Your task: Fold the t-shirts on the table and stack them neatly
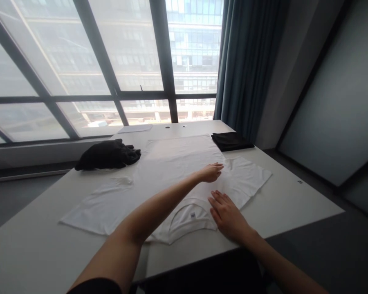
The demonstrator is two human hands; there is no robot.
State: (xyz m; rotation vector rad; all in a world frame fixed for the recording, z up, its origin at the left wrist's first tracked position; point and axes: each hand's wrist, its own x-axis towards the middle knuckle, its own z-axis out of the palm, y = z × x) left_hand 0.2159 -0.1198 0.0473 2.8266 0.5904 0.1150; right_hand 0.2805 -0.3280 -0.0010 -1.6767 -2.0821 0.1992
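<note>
A white T-shirt (168,167) lies spread flat on the white table (294,196), collar towards me. My left hand (211,171) reaches across the shirt and rests flat near the right sleeve, fingers stretched out. My right hand (227,212) lies flat, palm down, on the shirt's right shoulder beside the collar, fingers apart. Neither hand holds anything.
A crumpled black garment (108,155) sits at the table's far left. A folded black garment (231,141) lies at the far right corner. A sheet of paper (135,128) lies by the big window. A blue curtain (248,65) hangs at the right.
</note>
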